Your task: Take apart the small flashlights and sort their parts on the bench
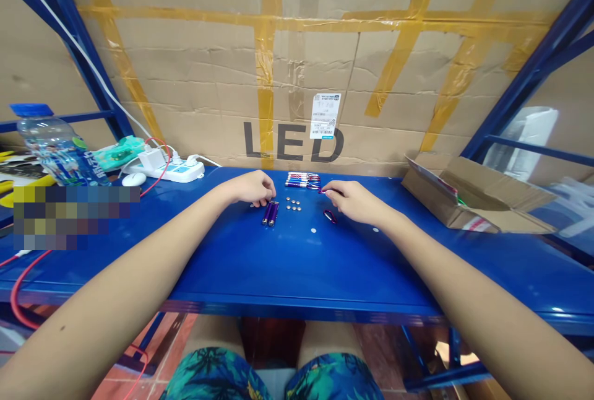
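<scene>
My left hand is closed, fingertips pinched just above two dark purple metal tubes that look like small flashlights. What its fingertips hold, if anything, is hidden. My right hand pinches a small shiny purple piece; its exact kind is too small to tell. Below that hand lies a purple carabiner-like clip. Between the hands sit several small round silvery button cells. Behind them, a row of red, silver and blue metal tubes lies side by side, with shiny clips at its right end.
On the blue metal table, an open cardboard box stands at the right. To the left are a white power strip, a plastic bottle and red cables. A taped cardboard panel rises behind.
</scene>
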The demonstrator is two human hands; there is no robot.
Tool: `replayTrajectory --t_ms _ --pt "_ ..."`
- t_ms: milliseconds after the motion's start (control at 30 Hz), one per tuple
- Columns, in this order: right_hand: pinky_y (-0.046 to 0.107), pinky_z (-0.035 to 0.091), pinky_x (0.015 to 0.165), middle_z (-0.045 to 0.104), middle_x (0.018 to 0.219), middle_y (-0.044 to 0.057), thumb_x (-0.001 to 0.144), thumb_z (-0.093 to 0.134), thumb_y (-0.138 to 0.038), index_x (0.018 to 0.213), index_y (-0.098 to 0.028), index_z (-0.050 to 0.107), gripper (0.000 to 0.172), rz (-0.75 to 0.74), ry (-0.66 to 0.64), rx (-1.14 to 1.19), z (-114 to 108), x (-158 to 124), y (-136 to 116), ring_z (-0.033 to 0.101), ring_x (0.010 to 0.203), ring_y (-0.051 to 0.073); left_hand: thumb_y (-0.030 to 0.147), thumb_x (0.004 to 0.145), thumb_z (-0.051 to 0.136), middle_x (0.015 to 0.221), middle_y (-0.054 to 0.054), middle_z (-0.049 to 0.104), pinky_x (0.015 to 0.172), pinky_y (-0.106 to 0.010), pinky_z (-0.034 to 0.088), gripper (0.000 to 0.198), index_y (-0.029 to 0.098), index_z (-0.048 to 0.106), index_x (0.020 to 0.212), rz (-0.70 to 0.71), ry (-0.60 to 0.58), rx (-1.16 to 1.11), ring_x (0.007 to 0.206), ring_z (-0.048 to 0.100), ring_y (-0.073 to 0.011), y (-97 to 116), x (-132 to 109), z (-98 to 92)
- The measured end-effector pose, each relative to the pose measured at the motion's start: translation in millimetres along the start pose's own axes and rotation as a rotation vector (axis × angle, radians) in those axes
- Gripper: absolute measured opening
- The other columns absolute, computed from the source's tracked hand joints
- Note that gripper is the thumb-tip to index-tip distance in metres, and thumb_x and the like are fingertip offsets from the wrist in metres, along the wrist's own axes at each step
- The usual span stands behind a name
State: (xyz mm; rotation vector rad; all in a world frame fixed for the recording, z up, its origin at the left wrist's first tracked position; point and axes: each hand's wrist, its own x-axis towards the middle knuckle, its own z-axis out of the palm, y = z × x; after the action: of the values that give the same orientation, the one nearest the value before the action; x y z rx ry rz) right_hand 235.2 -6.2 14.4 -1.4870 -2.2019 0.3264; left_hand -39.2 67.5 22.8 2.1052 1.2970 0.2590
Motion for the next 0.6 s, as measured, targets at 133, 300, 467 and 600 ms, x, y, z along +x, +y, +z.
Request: replayTrajectory --t_ms 133,300,467,600 --pt "0.029 0.044 0.072 0.068 0.078 0.006 0.098 0.041 -0.027 0.099 -0.017 0.066 0.027 0.029 0.003 0.004 0.6 -0.1 0.0 0.062 0.068 0.017 0.022 0.074 0.055 0.085 -0.008 0.073 0.06 -0.029 0.05 0.022 0.017 0.072 0.088 0.038 0.13 0.06 0.072 0.066 -0.0188 1.0 -0.6 2.2" --pt "0.027 0.043 0.068 0.068 0.081 0.006 0.096 0.045 -0.024 0.103 -0.018 0.062 0.02 0.073 0.004 -0.016 1.1 1.0 4.7 0.062 0.07 0.017 0.02 0.08 0.053 0.092 -0.007 0.074 0.072 -0.031 0.049 0.023 0.019 0.074 0.089 0.312 0.435 0.245 0.08 0.065 -0.0189 5.7 -1.2 10.2" --pt "0.027 0.042 0.066 0.067 0.078 0.004 0.096 0.044 -0.023 0.106 -0.019 0.06 0.02 0.019 0.02 -0.028 -2.2 1.2 7.3 0.061 0.07 0.016 0.018 0.087 0.052 0.097 -0.005 0.074 0.081 -0.033 0.049 0.022 0.02 0.072 0.096 0.514 0.455 0.21 0.087 0.065 -0.0181 24.8 -6.5 28.7" --pt "0.027 0.042 0.065 0.064 0.072 0.003 0.099 0.039 -0.029 0.094 -0.019 0.062 0.026 -0.05 0.012 0.041 -2.2 -1.0 -0.4 0.06 0.067 0.016 0.015 0.087 0.056 0.096 -0.003 0.073 0.081 -0.031 0.05 0.023 0.02 0.069 0.105 0.634 0.416 0.171 0.086 0.065 -0.0165 41.5 -12.5 42.3"
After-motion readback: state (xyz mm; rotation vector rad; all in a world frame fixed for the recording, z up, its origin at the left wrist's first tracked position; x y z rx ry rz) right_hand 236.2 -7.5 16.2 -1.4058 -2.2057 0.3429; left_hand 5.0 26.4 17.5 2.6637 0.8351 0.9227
